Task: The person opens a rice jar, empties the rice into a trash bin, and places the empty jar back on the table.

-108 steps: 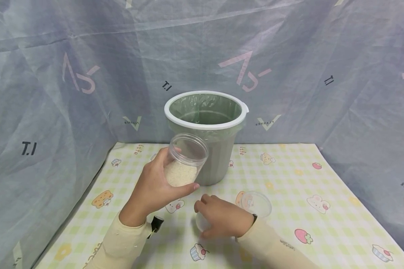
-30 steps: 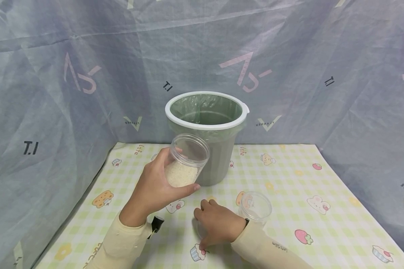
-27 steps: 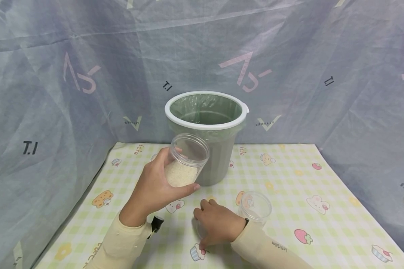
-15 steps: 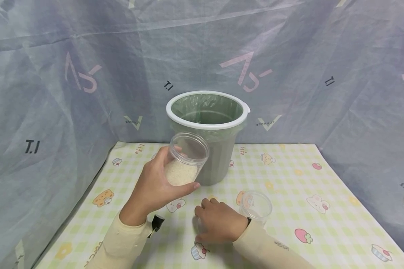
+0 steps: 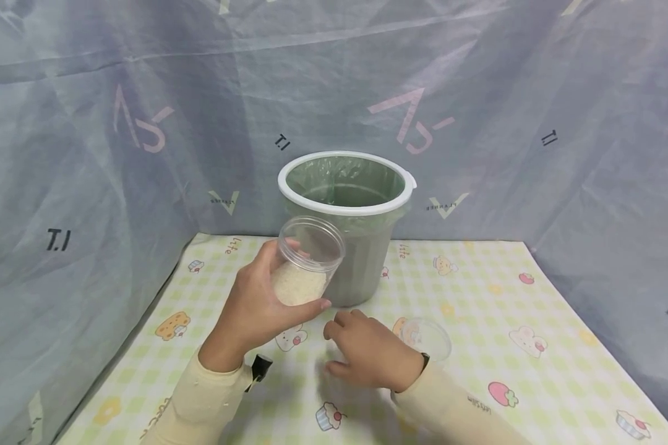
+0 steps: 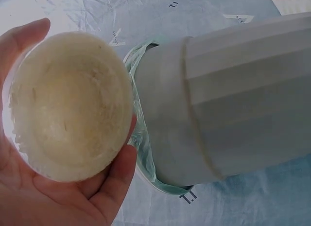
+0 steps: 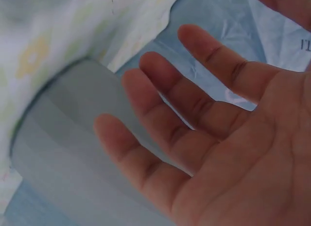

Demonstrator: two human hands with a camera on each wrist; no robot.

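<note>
My left hand (image 5: pixel 256 303) grips a clear plastic jar (image 5: pixel 312 244) without a lid, about half full of pale rice-like grains (image 5: pixel 299 283). The jar is tilted, its mouth just in front of the grey bin. In the left wrist view, the jar's base (image 6: pixel 70 107) faces the camera, with fingers and thumb around its side. My right hand (image 5: pixel 373 349) hovers over the cloth with fingers loosely bent; its palm (image 7: pixel 252 167) holds nothing in the right wrist view. Beside that wrist is a clear round container or lid (image 5: pixel 448 340), partly covered; I cannot tell which.
A grey bin (image 5: pixel 362 266) with a white rim (image 5: pixel 345 210) and a green liner bag (image 5: pixel 312 176) stands at the table's back. A checked cloth (image 5: pixel 479 303) with printed cartoons covers the table. Grey-blue fabric (image 5: pixel 228 93) hangs behind and at both sides.
My right hand has risen off the cloth and its thumb has spread from the fingers; the clear round edge beneath it no longer shows. My left hand and the jar stay nearly still.
</note>
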